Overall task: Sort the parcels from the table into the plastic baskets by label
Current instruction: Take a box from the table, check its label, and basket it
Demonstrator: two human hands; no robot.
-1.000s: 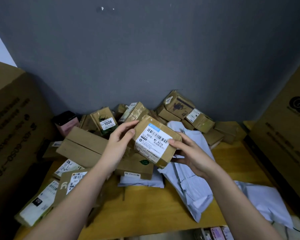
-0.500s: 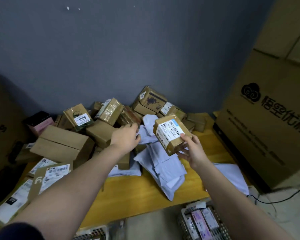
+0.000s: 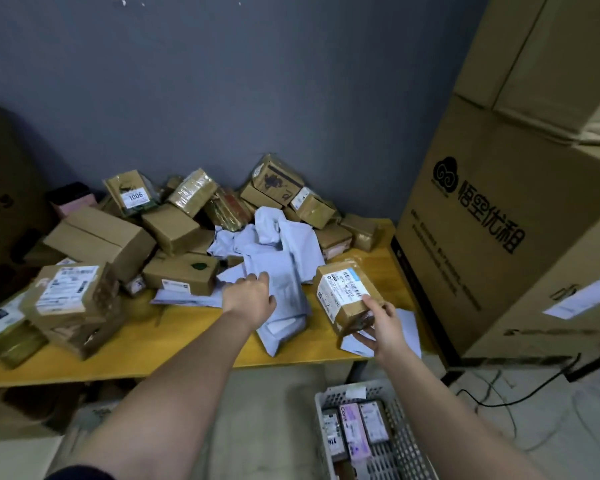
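Observation:
My right hand (image 3: 381, 325) grips a small brown cardboard parcel (image 3: 347, 294) with a white barcode label, held above the right end of the yellow table (image 3: 174, 334). My left hand (image 3: 248, 297) reaches over the pale grey mailer bags (image 3: 278, 258) in the middle of the table, fingers extended and touching one. A white perforated plastic basket (image 3: 406, 441) stands on the floor below the right hand, holding several labelled parcels. A heap of brown parcels (image 3: 174, 230) covers the back and left of the table.
Tall cardboard cartons (image 3: 506, 202) stack up on the right, beside the table. Another big carton (image 3: 0, 202) stands at the left. A black cable (image 3: 520, 393) lies on the floor at right. A grey wall (image 3: 257, 81) backs the table.
My left hand let go of the parcel and moved onto the grey mailers. My right hand carried the parcel rightward and down. The view swung right, bringing the basket into sight.

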